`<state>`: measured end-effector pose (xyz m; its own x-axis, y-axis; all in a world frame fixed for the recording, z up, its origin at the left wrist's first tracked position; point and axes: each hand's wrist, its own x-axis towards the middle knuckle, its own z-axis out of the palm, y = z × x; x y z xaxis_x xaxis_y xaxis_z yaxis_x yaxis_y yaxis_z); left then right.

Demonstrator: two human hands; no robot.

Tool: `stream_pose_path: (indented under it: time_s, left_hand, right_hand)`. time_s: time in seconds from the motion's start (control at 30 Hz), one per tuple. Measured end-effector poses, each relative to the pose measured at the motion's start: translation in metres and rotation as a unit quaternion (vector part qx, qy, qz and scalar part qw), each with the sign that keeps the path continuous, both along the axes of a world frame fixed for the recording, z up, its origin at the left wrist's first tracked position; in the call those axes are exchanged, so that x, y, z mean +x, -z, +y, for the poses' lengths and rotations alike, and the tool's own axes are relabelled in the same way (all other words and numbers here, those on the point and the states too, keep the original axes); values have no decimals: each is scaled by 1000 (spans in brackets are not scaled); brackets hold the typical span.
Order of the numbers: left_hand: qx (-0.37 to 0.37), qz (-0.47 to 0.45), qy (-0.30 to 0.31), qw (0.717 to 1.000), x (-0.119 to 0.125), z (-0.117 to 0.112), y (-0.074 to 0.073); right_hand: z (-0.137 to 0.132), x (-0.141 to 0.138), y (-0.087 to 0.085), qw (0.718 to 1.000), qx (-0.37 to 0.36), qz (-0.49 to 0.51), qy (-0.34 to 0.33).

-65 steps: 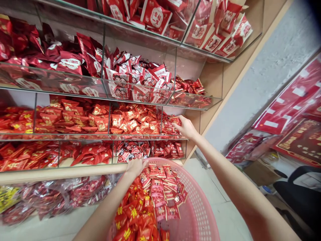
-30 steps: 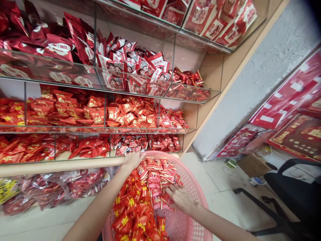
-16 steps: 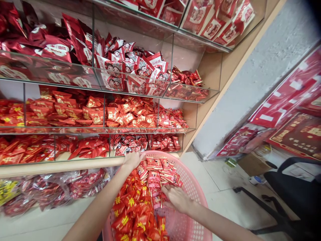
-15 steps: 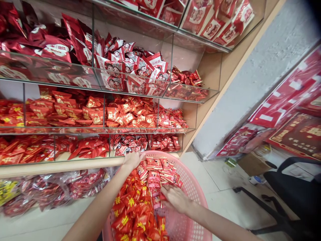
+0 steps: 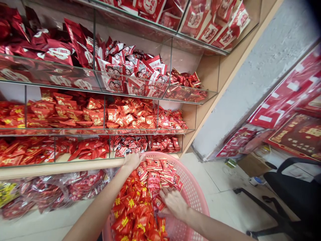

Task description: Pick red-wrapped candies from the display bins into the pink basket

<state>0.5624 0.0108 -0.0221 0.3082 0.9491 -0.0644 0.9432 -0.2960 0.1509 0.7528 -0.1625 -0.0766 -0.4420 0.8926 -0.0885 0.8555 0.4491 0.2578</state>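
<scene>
A pink plastic basket (image 5: 198,187) with holes in its wall stands below my arms. My left hand (image 5: 132,161) is closed over its far rim. Inside, glossy red candy packets with yellow lettering (image 5: 129,204) fill the left side, while smaller red-and-pink candy packets (image 5: 154,177) lie piled toward the back. Over the right part of the basket, my right hand (image 5: 174,202) has its fingers curled in, and a small red candy packet (image 5: 157,203) shows at the fingertips. The thumb and the palm side are partly hidden.
Shelves with clear dividers (image 5: 132,130) hold several kinds of red packets just beyond the basket. Bagged packets (image 5: 50,192) lie on the floor under the lowest shelf. To the right are a grey wall (image 5: 225,100), a cardboard box (image 5: 253,164) and a black chair (image 5: 296,190).
My right hand has shifted slightly toward the lower left, and a red packet now shows at its fingertips. My left hand stays on the rim.
</scene>
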Motion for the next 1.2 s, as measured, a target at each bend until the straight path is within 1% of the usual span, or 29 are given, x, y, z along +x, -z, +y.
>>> stream_pose_path:
  time_s: [0.17, 0.27, 0.33, 0.4, 0.5, 0.53, 0.6, 0.7, 0.83, 0.9, 0.97, 1.03, 1.1, 1.13, 1.2]
  left_hand:
    - [-1, -3, -1, 1000, 0, -1, -2]
    - [-3, -6, -1, 1000, 0, -1, -3]
    - [1, -5, -4, 1000, 0, -2, -2]
    - [4, -4, -4, 1000, 0, -2, -2]
    - [3, -2, -3, 1000, 0, -2, -3]
    - [1, -2, -3, 1000, 0, -3, -4]
    - [-3, -4, -3, 1000, 1, -4, -6]
    - [-9, -7, -3, 1000, 1, -5, -9]
    - [-13, -7, -6, 1000, 1, -6, -11]
    - [-14, -7, -8, 1000, 1, -6, -10]
    - [-11, -5, -10, 1000, 1, -5, -9]
    - [-4, -3, -10, 1000, 1, -5, -8]
    - [-3, -2, -11, 1000, 1, -5, -8]
    - [-6, -3, -12, 1000, 1, -5, -8]
    - [-11, -7, -10, 1000, 1, -5, -9]
  right_hand:
    - [-2, -2, -7, 997, -45, 4, 65]
    - [-2, -1, -9, 997, -45, 8, 67]
    - [-2, 2, -10, 999, -26, 18, 29]
    - [-3, 3, -11, 999, 0, 25, -45]
    - [-3, 2, -11, 987, 20, 36, -155]
    - [-3, 2, -10, 983, 20, 41, -177]
    - [-1, 1, -9, 980, 20, 54, -190]
    - [2, 3, -10, 984, 25, 84, -155]
    - [2, 7, -22, 988, 42, 126, -75]
    - [0, 8, -30, 990, 43, 124, -57]
    - [-3, 5, -33, 993, 37, 102, -45]
    - [-3, -1, -30, 997, 31, 70, -32]
    - [-3, -9, -23, 999, 16, 45, -19]
    - [-2, -12, -19, 999, 0, 45, -12]
    - [0, -16, -15, 996, -42, 81, 5]
